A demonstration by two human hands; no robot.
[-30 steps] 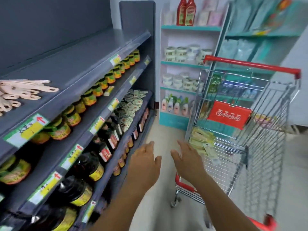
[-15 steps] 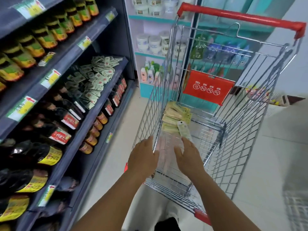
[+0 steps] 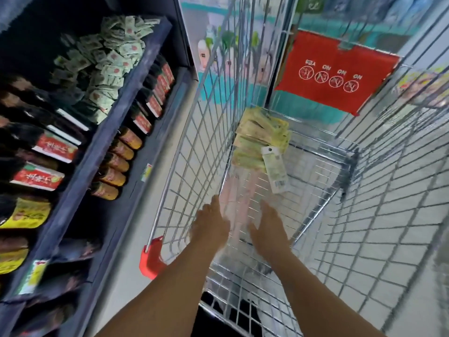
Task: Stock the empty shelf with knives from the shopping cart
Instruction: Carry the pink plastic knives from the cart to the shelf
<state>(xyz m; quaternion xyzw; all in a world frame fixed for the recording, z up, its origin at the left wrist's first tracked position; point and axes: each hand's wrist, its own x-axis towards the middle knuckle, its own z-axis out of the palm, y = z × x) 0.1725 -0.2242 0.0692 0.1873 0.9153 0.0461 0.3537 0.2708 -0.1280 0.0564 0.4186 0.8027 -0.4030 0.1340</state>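
Left hand and right hand, fingers straight, reach into the shopping cart near packaged knives.

A dark grey shelf unit stands on the left, stocked with dark bottles, small jars and pale green sachets. The floor is pale and glossy. A turquoise-edged white shelf unit stands behind.

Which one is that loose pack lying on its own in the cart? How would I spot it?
Look inside the wire cart, at the far left corner of its floor, where a yellow-green stack of packs lies. The loose pack lies slanted at the stack's near right corner. Unlike the rest, it shows a pale side with a barcode and a hang hole.
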